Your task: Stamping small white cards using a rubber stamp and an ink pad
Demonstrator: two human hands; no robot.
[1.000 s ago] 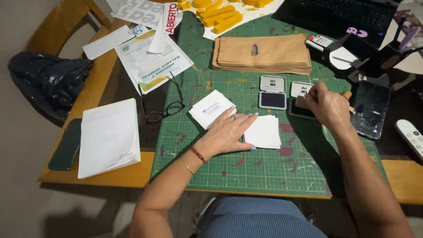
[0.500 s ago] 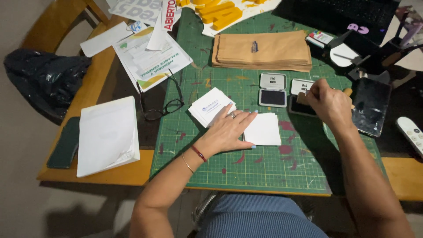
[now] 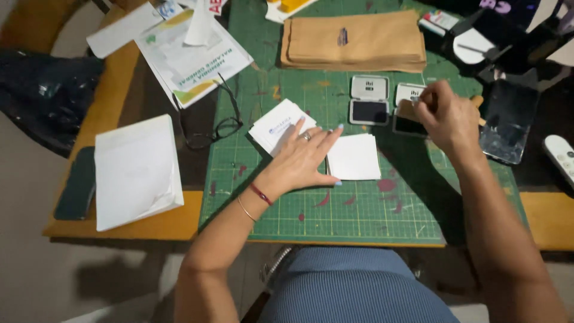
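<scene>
Wooden table, dark inset top. Green cutting mat at centre. On the mat: brown envelope stack far, two ink pads, white card piles. Left of the mat: eyeglasses, white paper bag, dark phone.

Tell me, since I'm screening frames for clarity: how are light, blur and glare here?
Head view: lit from above, dim at the edges; right hand slightly motion-blurred over the ink pad; left hand and white cards sharp; glare on the dark phone.
</scene>
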